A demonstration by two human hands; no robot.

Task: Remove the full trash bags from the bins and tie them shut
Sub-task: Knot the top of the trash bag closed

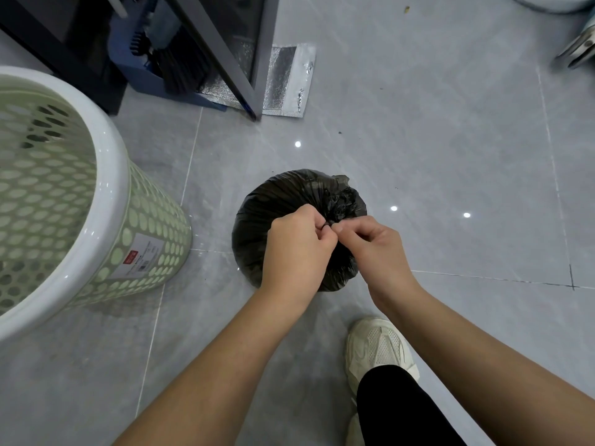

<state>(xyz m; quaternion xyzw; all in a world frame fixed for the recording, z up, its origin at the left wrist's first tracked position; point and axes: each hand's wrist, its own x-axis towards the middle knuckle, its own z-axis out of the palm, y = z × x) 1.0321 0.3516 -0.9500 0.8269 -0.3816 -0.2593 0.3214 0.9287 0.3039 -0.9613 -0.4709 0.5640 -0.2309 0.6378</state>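
A full black trash bag [277,201] sits on the grey tiled floor in the middle of the view, outside the bin. Its top is gathered into a bunched neck. My left hand [297,249] and my right hand [370,249] meet over that neck, each pinching a bit of the black plastic between thumb and fingers. The knot itself is mostly hidden under my fingers. To the left stands a pale green perforated bin [106,175] with a white rim, with no bag visible in it.
A dark metal cabinet frame [257,53] with a blue dustpan and black brush [174,66] stands at the back left, a silver foil bag [289,78] beside it. My white shoe [376,349] is planted just behind the bag. A metal fitting [579,49] is at the top right.
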